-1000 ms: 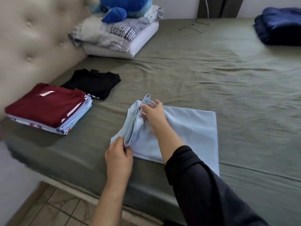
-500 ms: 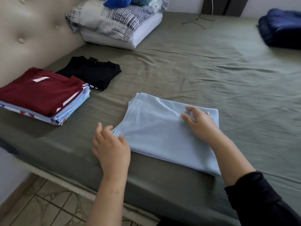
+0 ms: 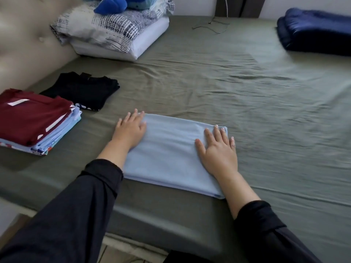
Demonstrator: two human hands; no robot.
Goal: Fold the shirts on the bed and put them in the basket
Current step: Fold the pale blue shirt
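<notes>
A folded light blue shirt (image 3: 171,152) lies flat near the front edge of the olive green bed (image 3: 247,95). My left hand (image 3: 131,131) rests flat on the shirt's left end, fingers spread. My right hand (image 3: 218,149) presses flat on its right end. Neither hand grips anything. To the left sits a stack of folded shirts (image 3: 36,120) with a maroon one on top. Behind it lies a folded black shirt (image 3: 81,90). No basket is in view.
Pillows (image 3: 117,33) with a blue plush toy (image 3: 114,5) sit at the head of the bed by the padded headboard (image 3: 24,40). A folded navy blanket (image 3: 313,31) lies at the far right. A thin cable (image 3: 212,27) lies at the back. Tiled floor shows below the bed edge.
The shirt's left side was folded over and laid flat. Both hands let go of the cloth and now press open on its two ends; the left hand moved onto the shirt.
</notes>
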